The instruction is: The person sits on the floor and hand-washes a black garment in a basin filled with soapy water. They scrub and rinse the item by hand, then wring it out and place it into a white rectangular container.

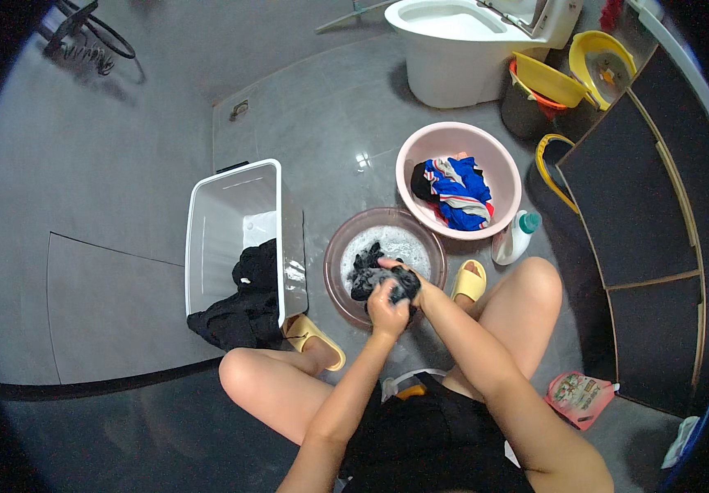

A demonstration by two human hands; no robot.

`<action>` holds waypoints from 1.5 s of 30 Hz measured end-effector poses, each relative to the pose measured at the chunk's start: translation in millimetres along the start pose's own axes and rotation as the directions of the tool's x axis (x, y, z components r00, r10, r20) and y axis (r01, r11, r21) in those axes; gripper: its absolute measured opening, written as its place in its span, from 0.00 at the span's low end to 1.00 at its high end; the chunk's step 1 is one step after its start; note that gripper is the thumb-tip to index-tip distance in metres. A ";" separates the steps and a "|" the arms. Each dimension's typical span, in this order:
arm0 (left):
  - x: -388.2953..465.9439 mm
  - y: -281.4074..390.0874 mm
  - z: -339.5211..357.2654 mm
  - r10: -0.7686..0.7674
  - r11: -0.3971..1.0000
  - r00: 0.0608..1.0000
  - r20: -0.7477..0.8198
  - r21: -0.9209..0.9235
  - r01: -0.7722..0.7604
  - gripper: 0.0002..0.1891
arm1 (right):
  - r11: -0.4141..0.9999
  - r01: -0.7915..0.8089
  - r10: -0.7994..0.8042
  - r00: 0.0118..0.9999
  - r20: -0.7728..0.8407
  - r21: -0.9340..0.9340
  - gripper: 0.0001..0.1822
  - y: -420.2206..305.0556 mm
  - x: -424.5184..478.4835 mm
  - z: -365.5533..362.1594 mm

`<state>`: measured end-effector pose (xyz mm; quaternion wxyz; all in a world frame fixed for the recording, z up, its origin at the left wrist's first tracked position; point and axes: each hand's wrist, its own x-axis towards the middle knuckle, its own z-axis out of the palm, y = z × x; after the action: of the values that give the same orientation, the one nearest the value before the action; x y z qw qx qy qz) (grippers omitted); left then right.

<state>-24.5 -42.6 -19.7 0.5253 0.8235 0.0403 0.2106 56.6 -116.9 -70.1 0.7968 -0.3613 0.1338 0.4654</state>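
Observation:
A wet black cloth garment (372, 280) is bunched between my two hands over a brownish translucent basin (334, 271) of sudsy water (412, 243). My left hand (387, 310) grips its near side, the fingers slightly blurred. On the cloth's right, my right hand (413, 277) holds it with the thumb stretched over the top. Part of the garment hangs down into the suds. Behind the basin, touching or nearly touching it, stands a pink basin (410, 145) with blue, grey and black clothes (462, 191) inside.
At left is a white plastic bin (293, 259) with black clothing (237, 320) draped over its rim. A detergent bottle (515, 240) with a green cap stands right of the basins. Farther back are a toilet (447, 68) and buckets (524, 111). A dark cabinet (638, 203) borders the right; a pink pouch (579, 397) lies nearby.

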 end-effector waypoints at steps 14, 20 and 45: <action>7.8 -2.5 9.5 -0.002 0.978 0.995 -0.096 0.207 0.022 0.13 | 0.973 0.148 -0.101 0.963 -0.248 0.176 0.11 4.7 -18.1 30.1; 14.4 -8.8 3.7 -0.030 0.999 0.982 -0.187 0.035 0.037 0.13 | 0.973 0.229 -0.228 0.905 -0.359 -0.043 0.09 17.8 -18.6 39.0; 10.2 13.5 10.3 -0.114 0.986 0.993 -0.033 -0.123 0.109 0.13 | 0.997 0.023 -0.006 0.975 -0.223 0.073 0.24 7.9 1.9 -13.9</action>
<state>-13.4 -54.4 -8.4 0.5844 0.7821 0.0838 0.1995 52.8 -123.0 -84.4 0.7933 -0.3820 0.2369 0.4107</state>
